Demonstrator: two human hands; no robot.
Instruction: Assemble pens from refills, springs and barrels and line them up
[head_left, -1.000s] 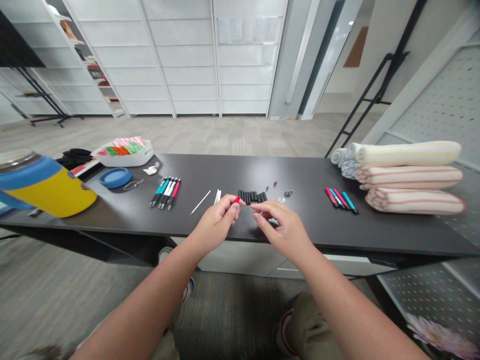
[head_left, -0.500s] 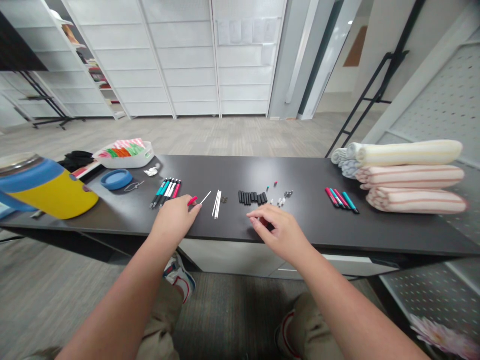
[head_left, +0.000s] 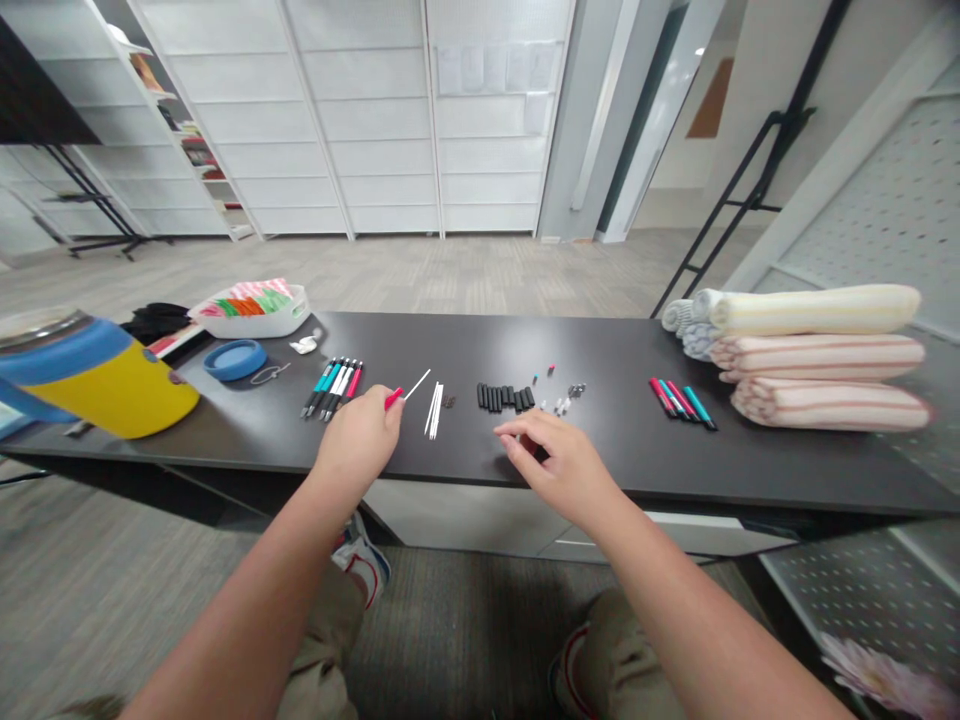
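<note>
My left hand (head_left: 361, 438) is closed in a pinch on a red pen barrel (head_left: 393, 398) and a thin white refill (head_left: 418, 384) that sticks up and to the right from it. Beside it on the black table (head_left: 465, 455) lie several more white refills (head_left: 434, 396). My right hand (head_left: 556, 457) hovers low over the table with fingers loosely spread, holding nothing, just in front of a row of black pen grips (head_left: 504, 396) and several tiny pen parts (head_left: 564, 398).
Finished pens (head_left: 334, 386) lie in a row left of my left hand; more pens (head_left: 682, 399) lie to the right. Rolled towels (head_left: 817, 354) are stacked far right. A yellow and blue jug (head_left: 90, 374), a blue lid (head_left: 235, 359) and a white tray (head_left: 255, 308) stand at left.
My left hand carried the red barrel left from the centre to the loose refill and has lifted that refill off the table. My right hand sank toward the table and stayed there.
</note>
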